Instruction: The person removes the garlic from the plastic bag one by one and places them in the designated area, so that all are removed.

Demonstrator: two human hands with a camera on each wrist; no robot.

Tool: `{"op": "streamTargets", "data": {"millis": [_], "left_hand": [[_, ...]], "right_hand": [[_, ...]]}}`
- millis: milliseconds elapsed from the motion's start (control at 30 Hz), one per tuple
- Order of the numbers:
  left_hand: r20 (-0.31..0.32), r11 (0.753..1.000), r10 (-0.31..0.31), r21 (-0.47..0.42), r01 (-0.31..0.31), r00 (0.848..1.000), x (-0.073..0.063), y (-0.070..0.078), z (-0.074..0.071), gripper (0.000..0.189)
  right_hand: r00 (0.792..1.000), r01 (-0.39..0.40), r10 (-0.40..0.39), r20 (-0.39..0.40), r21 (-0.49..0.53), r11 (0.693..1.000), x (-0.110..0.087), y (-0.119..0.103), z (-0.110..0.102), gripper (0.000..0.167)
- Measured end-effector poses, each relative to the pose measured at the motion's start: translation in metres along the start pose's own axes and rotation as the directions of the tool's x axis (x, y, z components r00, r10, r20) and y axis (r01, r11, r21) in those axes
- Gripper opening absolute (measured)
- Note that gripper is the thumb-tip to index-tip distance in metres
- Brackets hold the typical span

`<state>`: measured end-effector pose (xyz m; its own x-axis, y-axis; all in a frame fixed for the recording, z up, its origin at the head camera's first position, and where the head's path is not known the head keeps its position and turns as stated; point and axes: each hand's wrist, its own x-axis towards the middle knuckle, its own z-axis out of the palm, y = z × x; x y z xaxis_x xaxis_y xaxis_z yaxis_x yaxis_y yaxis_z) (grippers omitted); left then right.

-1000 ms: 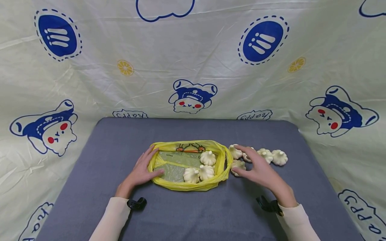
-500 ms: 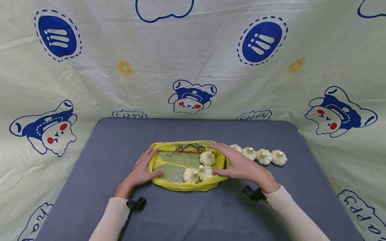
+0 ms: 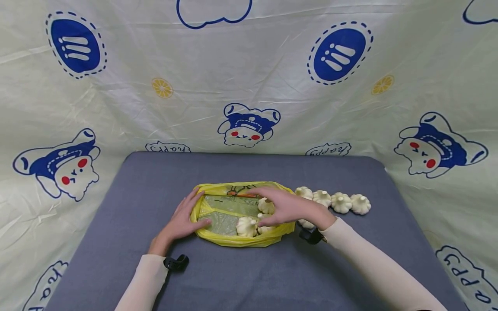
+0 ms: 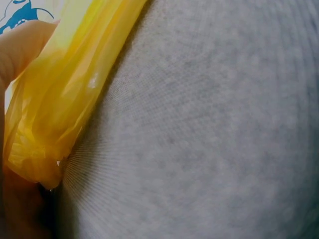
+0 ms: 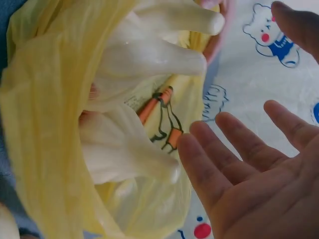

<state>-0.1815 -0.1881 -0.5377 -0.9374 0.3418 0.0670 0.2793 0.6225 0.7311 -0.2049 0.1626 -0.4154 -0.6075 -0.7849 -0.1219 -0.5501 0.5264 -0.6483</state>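
Note:
A yellow plastic bag (image 3: 233, 241) lies with its mouth open on the table. My left hand (image 3: 183, 220) grips its left rim, thumb inside; the left wrist view shows the bag's folded side (image 4: 70, 84) beside that hand. Three garlic bulbs (image 3: 246, 226) sit in the bag's right part, two of them partly covered by my right hand (image 3: 288, 207). That hand is over the bag's right side, thumb and fingers apart. In the right wrist view its fingers (image 5: 234, 154) are spread and hold nothing, beside the bulbs (image 5: 124, 144) with their stems.
To the bag's right, several loose garlic bulbs (image 3: 341, 202) form a row. Another bulb (image 3: 306, 224) shows partly beneath the right wrist. A grey cloth covers the table (image 3: 241, 280), and a printed curtain (image 3: 264, 56) hangs behind it.
My right hand has moved left from the loose garlic bulbs to above the bulbs in the bag, carrying nothing visible. My left hand has stayed on the bag's rim.

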Motion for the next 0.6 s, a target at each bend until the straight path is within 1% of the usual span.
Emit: {"op": "streamTargets", "data": {"millis": [167, 400, 600], "left_hand": [[0.003, 1.0, -0.009, 0.001, 0.009, 1.0, 0.0, 0.0, 0.0, 0.094], [0.007, 1.0, -0.021, 0.0, 0.021, 1.0, 0.0, 0.001, -0.001, 0.095], [0.01, 1.0, -0.03, 0.002, 0.03, 1.0, 0.0, 0.002, 0.0, 0.094]], "right_hand": [[0.995, -0.011, 0.01, 0.096, 0.006, 1.0, 0.014, 0.001, 0.003, 0.082], [0.982, -0.036, 0.032, 0.187, 0.016, 0.999, 0.028, 0.011, 0.011, 0.079], [0.962, -0.105, 0.091, 0.258, 0.039, 0.994, 0.034, 0.016, 0.017, 0.071]]}}
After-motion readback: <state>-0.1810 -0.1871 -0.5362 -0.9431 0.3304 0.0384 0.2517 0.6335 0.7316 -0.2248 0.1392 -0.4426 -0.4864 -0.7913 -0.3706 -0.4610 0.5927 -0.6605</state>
